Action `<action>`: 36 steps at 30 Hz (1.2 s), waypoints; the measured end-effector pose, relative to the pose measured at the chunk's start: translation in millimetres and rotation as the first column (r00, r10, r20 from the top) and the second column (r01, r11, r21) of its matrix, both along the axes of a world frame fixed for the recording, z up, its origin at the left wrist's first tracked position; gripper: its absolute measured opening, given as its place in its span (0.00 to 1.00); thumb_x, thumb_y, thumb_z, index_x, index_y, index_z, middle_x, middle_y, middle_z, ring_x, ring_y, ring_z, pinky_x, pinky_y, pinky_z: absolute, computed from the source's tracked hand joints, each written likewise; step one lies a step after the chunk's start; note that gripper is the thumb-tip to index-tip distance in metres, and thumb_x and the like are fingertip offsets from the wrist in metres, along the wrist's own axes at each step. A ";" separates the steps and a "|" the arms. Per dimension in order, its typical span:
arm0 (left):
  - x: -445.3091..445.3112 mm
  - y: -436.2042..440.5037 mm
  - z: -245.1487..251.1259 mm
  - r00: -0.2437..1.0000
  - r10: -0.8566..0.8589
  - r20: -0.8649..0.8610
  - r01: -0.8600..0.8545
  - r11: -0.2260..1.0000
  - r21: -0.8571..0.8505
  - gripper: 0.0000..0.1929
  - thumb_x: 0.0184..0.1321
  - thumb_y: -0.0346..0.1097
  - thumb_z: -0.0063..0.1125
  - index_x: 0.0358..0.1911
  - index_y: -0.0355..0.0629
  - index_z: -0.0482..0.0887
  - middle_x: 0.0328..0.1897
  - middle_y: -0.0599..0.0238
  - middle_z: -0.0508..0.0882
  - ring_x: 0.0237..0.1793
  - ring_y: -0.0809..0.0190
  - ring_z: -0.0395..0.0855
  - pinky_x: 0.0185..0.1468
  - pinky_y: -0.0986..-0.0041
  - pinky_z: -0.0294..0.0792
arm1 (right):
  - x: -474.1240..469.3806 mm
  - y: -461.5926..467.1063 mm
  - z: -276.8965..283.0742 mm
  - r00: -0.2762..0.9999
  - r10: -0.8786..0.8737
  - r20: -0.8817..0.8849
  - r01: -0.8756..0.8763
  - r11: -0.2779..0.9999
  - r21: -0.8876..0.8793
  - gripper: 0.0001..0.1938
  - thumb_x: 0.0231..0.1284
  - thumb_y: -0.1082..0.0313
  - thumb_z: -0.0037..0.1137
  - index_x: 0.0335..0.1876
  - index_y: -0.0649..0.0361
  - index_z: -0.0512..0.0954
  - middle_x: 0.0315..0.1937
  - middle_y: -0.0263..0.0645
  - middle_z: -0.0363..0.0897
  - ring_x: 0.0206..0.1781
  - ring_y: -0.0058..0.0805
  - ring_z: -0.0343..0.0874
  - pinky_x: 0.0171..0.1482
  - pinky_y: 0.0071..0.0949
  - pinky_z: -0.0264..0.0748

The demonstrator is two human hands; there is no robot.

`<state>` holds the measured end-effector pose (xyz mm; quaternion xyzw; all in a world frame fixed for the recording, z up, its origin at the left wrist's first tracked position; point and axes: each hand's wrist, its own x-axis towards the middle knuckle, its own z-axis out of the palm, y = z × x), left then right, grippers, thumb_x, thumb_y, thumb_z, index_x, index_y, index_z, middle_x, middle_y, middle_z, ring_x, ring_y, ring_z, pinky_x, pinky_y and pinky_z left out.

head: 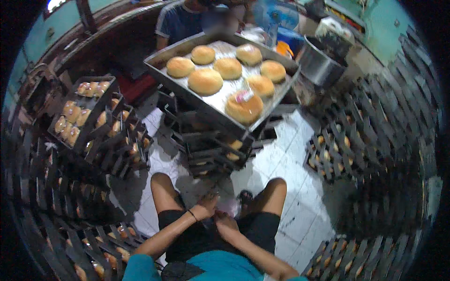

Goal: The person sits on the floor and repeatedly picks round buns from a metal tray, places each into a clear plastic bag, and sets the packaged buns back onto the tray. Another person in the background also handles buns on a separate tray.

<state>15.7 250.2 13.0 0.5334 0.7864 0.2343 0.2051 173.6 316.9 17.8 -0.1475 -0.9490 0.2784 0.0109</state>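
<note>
Between my knees both hands are close together at lap height, blurred by movement. My right hand [226, 226] has its fingers curled at the lower edge of a thin, clear, pinkish plastic bag [229, 207]. Just left of it is my left hand [208, 206], with a dark band on the wrist; shadow and blur hide its fingers. In front of me, on top of stacked trays, a square metal tray [197, 100] carries several round golden buns [205, 82]. A small piece of pink-and-white printed plastic [244, 95] lies on the nearest bun [244, 110].
Stacked dark trays with wrapped buns [72, 112] stand at the left. More tray stacks [337, 147] rise at the right. Beyond the bun tray are a person in a dark shirt [181, 23], a blue fan [276, 15] and a large metal pot [320, 61]. White tiles [295, 196] cover the floor.
</note>
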 end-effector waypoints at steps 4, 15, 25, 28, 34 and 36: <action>-1.9 -12.9 -92.4 0.976 -0.010 0.219 0.072 0.958 -0.278 0.25 0.59 0.30 0.55 0.63 0.41 0.77 0.65 0.35 0.75 0.64 0.34 0.75 0.67 0.49 0.69 | 8.1 -3.5 -54.3 0.988 0.140 0.056 -0.148 0.977 0.156 0.19 0.64 0.67 0.50 0.59 0.61 0.75 0.52 0.51 0.79 0.59 0.51 0.76 0.59 0.50 0.76; 2.8 -46.0 -67.3 0.997 0.023 0.067 -0.024 1.000 0.015 0.22 0.62 0.37 0.60 0.59 0.41 0.79 0.49 0.44 0.86 0.48 0.38 0.85 0.53 0.53 0.76 | 15.6 1.4 -47.0 0.900 0.432 0.058 -0.435 0.883 0.176 0.15 0.64 0.65 0.53 0.52 0.60 0.82 0.43 0.47 0.86 0.46 0.51 0.86 0.54 0.52 0.80; -8.2 18.2 65.2 0.700 -0.058 0.712 -0.152 0.962 0.229 0.28 0.76 0.42 0.48 0.75 0.40 0.60 0.53 0.56 0.84 0.48 0.58 0.82 0.52 0.67 0.74 | -7.4 122.9 135.0 0.889 -0.439 -0.127 -0.206 -0.137 -0.969 0.39 0.71 0.51 0.55 0.81 0.56 0.52 0.77 0.53 0.56 0.71 0.54 0.71 0.60 0.52 0.82; -6.5 31.9 85.9 0.352 -0.155 0.923 -0.313 0.910 0.272 0.31 0.79 0.44 0.43 0.80 0.44 0.49 0.53 0.63 0.81 0.48 0.64 0.80 0.52 0.72 0.74 | -24.3 101.5 132.2 0.888 -0.425 -0.177 -0.278 -0.188 -0.942 0.37 0.75 0.54 0.50 0.81 0.61 0.50 0.76 0.55 0.58 0.72 0.54 0.69 0.61 0.52 0.80; -48.6 15.4 91.8 0.111 -0.465 0.878 -0.678 0.610 0.409 0.17 0.75 0.43 0.47 0.63 0.48 0.71 0.60 0.57 0.78 0.58 0.55 0.80 0.57 0.60 0.78 | -86.0 72.2 134.6 0.906 -0.292 -0.306 -0.385 -0.271 -0.882 0.27 0.79 0.46 0.42 0.70 0.60 0.70 0.73 0.41 0.67 0.76 0.41 0.64 0.67 0.53 0.71; -73.6 -1.7 91.5 0.123 -0.556 0.822 -0.650 0.581 0.490 0.21 0.70 0.48 0.54 0.63 0.50 0.72 0.59 0.53 0.80 0.60 0.49 0.81 0.58 0.53 0.79 | -93.7 50.5 161.2 0.970 -0.215 -0.117 -0.164 -0.215 -0.963 0.26 0.76 0.49 0.50 0.69 0.59 0.72 0.72 0.40 0.69 0.75 0.41 0.66 0.63 0.53 0.75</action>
